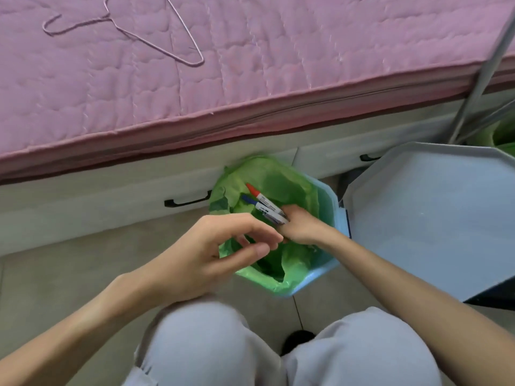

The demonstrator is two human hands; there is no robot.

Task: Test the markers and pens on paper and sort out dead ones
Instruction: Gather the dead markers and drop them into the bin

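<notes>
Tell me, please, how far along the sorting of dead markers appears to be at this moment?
Late stage, it seems. In hand: the right hand grips a red-capped marker and a blue-capped marker over the open bin with the green liner, its lid swung back. The left hand hovers beside, holding nothing. Left: letting the two drop. No test paper or other pens are in view, so how many remain cannot be told.

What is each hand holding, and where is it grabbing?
The right hand grips a red-capped marker and a blue-capped marker by their back ends. The left hand holds nothing.
</notes>
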